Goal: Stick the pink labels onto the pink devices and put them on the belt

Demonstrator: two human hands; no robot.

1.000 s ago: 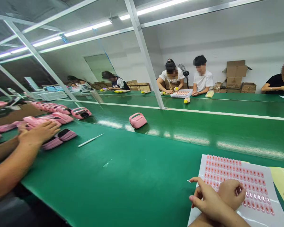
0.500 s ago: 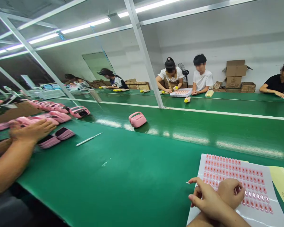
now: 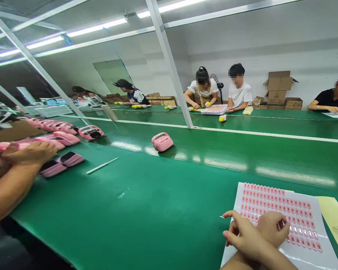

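At the bottom right, both my hands rest on a white sheet [image 3: 273, 198] covered with rows of small pink stickers. My left hand [image 3: 242, 236] lies in front with its fingers curled together, and a tiny white sliver [image 3: 222, 216] shows at its index fingertip. Just behind it, my right hand [image 3: 273, 227] is curled like a fist, its fingertips pressed on the sticker rows. What either hand pinches is hidden. The sheet lies on a green belt [image 3: 157, 210].
A pink handled case [image 3: 162, 141] stands alone mid-belt, with a thin white stick [image 3: 101, 165] to its left. A co-worker's hands [image 3: 22, 153] at the far left work among several pink cases [image 3: 60, 138]. A slanted white frame post [image 3: 171, 67] crosses the belt. Other people sit at the far table. Yellow paper [image 3: 335, 221] lies beside the sheet.
The co-worker's hand at the left has drawn back leftward from the pink cases. My own hands have stayed on the sticker sheet, almost still.
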